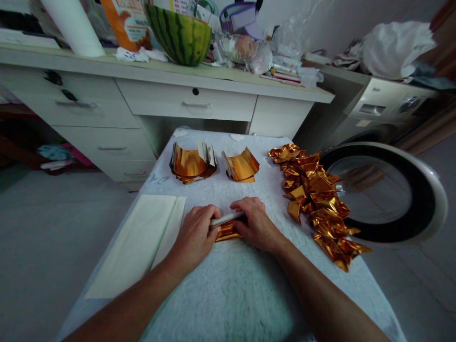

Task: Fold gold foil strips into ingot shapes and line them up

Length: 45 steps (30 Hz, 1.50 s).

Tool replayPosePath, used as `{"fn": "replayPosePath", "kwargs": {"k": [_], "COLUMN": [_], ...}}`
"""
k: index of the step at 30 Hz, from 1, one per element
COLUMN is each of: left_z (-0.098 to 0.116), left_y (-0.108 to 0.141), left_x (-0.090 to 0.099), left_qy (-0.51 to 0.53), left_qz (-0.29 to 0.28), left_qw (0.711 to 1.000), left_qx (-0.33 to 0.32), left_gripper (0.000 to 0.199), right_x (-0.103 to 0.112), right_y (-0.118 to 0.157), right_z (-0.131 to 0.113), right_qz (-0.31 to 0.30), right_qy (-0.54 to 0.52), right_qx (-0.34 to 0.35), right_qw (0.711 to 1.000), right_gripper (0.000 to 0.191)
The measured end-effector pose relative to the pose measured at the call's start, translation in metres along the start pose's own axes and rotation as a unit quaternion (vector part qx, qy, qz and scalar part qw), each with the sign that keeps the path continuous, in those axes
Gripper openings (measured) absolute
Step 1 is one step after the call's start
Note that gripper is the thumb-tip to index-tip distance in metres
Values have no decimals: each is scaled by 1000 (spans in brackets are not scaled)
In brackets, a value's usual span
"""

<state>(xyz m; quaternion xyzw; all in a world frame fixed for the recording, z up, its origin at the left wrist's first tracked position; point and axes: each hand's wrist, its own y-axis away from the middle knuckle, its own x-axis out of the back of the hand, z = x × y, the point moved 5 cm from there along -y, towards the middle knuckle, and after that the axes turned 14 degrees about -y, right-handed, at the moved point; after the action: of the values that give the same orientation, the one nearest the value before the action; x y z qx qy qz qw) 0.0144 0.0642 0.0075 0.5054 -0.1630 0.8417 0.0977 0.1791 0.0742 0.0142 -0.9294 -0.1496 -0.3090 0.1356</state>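
Observation:
Near the middle of the cloth-covered table, a white rolled tube (227, 218) lies along a gold foil sheet (227, 232). My left hand (199, 228) closes its fingers round the left end of the roll. At the right end, my right hand (257, 224) curls its fingers over the roll, its thumb by the foil. Beyond my hands stand a larger curved stack of gold sheets (189, 163) and a smaller curved stack (245, 165). Folded gold foil pieces (313, 190) are heaped on the right. Pale paper sheets (133, 242) lie flat at the left.
Behind the table (228, 304) is a white desk (221, 105) with drawers, holding a cut watermelon (180, 35), a paper roll (74, 28) and plastic bags. At the right, the open round door (436, 190) of a washing machine (374, 107) stands close to the table's edge.

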Motion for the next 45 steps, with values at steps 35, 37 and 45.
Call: {"fn": "replayPosePath", "kwargs": {"k": [35, 37, 45], "left_z": [-3, -3, -5], "left_y": [2, 1, 1], "left_x": [18, 18, 18], "left_qy": [223, 220, 214], "left_qz": [-2, -2, 3], "left_qw": [970, 971, 973], "left_qx": [95, 95, 91], "left_gripper": [23, 23, 25], "right_x": [14, 14, 14], "right_y": [4, 4, 4], "right_z": [-6, -7, -7], "right_qz": [-20, -19, -16], "right_qy": [-172, -174, -172], "right_qx": [-32, -30, -36], "right_qw": [984, 984, 984], "right_gripper": [6, 7, 7]}}
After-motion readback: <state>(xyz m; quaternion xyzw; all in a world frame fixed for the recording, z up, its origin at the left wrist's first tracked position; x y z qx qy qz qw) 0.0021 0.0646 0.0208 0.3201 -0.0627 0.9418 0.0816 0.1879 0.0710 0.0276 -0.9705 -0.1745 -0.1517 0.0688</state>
